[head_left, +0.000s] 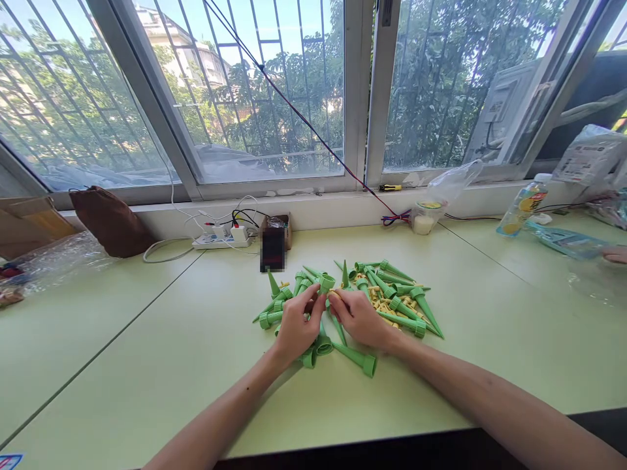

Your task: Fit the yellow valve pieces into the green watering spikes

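Note:
My left hand (301, 321) is closed on a green plastic watering spike (326, 282), its wide collar facing up between the fingers. Right beside it, my right hand (360, 318) pinches a small yellow plastic piece (334, 294) close to that spike; my fingers partly cover it. Both hands meet over the middle of a heap of green spikes. To the right lie more green spikes (404, 307) mixed with small yellow pieces (379, 301). Several spikes lie left of and under my hands, and a loose spike (357, 358) points away at the front.
Along the back of the pale green table (171, 378) are a power strip (223, 241), a small box (284, 228), a jar (425, 219) and a bottle (523, 207). A brown bag (110, 222) stands at left. Another person's hand (616, 254) shows at the right edge.

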The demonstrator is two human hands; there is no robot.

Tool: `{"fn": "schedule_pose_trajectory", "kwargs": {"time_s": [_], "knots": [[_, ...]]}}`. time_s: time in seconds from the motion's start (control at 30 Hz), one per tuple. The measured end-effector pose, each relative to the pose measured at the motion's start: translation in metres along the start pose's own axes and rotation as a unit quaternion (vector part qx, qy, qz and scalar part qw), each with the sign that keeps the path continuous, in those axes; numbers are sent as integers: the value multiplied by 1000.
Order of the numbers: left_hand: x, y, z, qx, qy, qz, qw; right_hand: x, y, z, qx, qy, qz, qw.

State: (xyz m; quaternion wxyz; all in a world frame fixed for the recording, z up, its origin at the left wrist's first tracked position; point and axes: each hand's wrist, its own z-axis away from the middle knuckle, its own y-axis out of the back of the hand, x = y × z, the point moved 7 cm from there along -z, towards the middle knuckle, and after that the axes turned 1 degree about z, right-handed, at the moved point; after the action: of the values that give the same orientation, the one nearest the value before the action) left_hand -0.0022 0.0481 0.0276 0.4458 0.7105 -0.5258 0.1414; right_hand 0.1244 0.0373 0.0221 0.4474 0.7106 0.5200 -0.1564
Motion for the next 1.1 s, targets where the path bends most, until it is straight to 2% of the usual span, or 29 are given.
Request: {"fn": "schedule_pose_trajectory", "kwargs": {"time_s": [1.1], "knots": [[1, 3, -1, 19, -12, -7, 1000, 2, 0, -1, -4, -3, 31, 1000]]}}
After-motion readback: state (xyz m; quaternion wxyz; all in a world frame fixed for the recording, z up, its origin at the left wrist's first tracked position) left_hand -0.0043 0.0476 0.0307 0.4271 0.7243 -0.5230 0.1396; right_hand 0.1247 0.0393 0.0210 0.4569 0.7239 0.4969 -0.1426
